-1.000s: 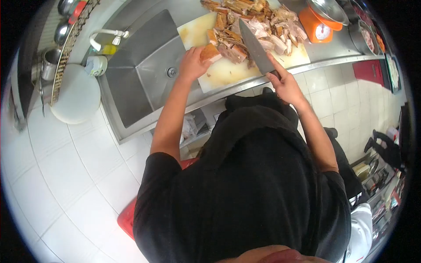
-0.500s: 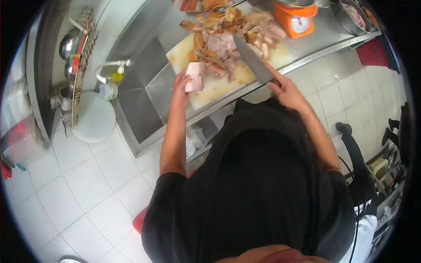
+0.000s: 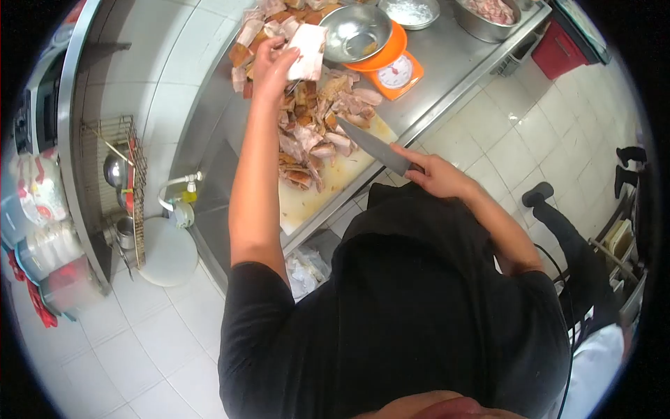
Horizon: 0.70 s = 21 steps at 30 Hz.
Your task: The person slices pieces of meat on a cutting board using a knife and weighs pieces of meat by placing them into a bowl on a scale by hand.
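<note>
My left hand (image 3: 271, 66) is stretched far out over the back of the counter, its fingers closed on a pale slab of meat (image 3: 307, 52). The slab is raised just left of a steel bowl on the scale. My right hand (image 3: 438, 174) grips the handle of a broad-bladed kitchen knife (image 3: 377, 148), whose tip points at the meat pile. Chopped pieces of browned meat (image 3: 307, 133) lie heaped on the pale cutting board (image 3: 300, 202). More chunks of meat (image 3: 241, 54) lie at the back, behind my left hand.
An orange scale (image 3: 396, 73) carries a steel bowl (image 3: 356, 35). Beyond it stand a bowl of white contents (image 3: 412, 10) and a pot of meat (image 3: 488, 17). A tap (image 3: 178, 183) is at the sink, left. Another person's leg (image 3: 562, 227) shows at right.
My left hand has carried the meat slab from the near left of the board to the far side by the scale. The knife stays in my right hand. The view has shifted.
</note>
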Motion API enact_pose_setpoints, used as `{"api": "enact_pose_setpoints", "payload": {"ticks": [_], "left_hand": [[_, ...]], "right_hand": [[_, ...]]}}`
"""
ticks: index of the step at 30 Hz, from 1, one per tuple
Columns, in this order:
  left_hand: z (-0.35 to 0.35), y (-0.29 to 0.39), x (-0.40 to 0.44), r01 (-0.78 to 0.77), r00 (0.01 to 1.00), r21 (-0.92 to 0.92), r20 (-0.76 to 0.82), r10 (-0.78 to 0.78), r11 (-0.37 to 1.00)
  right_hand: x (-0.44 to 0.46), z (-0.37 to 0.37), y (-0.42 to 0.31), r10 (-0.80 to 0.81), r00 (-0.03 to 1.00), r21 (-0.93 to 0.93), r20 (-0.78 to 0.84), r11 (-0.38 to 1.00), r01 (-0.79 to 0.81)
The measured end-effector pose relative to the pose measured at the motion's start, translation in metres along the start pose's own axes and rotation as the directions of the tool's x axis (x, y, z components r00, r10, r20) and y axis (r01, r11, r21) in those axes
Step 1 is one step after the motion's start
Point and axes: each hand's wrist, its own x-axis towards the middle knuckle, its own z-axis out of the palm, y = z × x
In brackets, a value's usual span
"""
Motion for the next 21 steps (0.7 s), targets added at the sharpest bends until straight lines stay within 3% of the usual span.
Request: {"api": "enact_pose_setpoints", "payload": {"ticks": [2,5,8,9,12,14,17,21], "left_hand": [[0.026,0.004,0.032,-0.016,0.997,0.112,0.079,0.007,0.994],[0.059,-0.007,0.070,-0.078,0.986,0.309,0.162,0.028,0.948],[0.080,-0.034,0.095,-0.140,0.972,0.454,0.234,0.034,0.880],[0.091,-0.015,0.081,-0.144,0.974,0.585,0.227,0.009,0.798],[0.101,-0.026,0.086,-0.178,0.968,0.728,0.252,-0.017,0.662],[0.105,-0.031,0.084,-0.195,0.967,0.745,0.256,-0.003,0.638],[0.103,-0.040,0.086,-0.170,0.966,0.721,0.256,-0.030,0.672],[0.102,-0.041,0.084,-0.142,0.963,0.695,0.263,-0.064,0.705]], "right_hand": [[-0.013,-0.004,0.003,-0.066,0.995,0.011,-0.072,0.998,0.067],[-0.032,-0.024,-0.014,0.160,0.987,0.108,0.026,0.981,-0.162],[-0.044,-0.027,0.003,0.190,0.981,0.110,-0.040,0.977,-0.184],[-0.048,-0.029,0.007,0.185,0.980,0.108,-0.067,0.978,-0.178],[-0.056,-0.031,0.020,0.115,0.978,0.076,-0.172,0.992,-0.103],[-0.058,-0.028,0.030,-0.010,0.962,0.013,-0.273,1.000,0.014],[-0.060,-0.037,0.024,0.106,0.973,0.074,-0.205,0.993,-0.093],[-0.055,-0.040,0.026,0.112,0.978,0.055,-0.178,0.993,-0.104]]}}
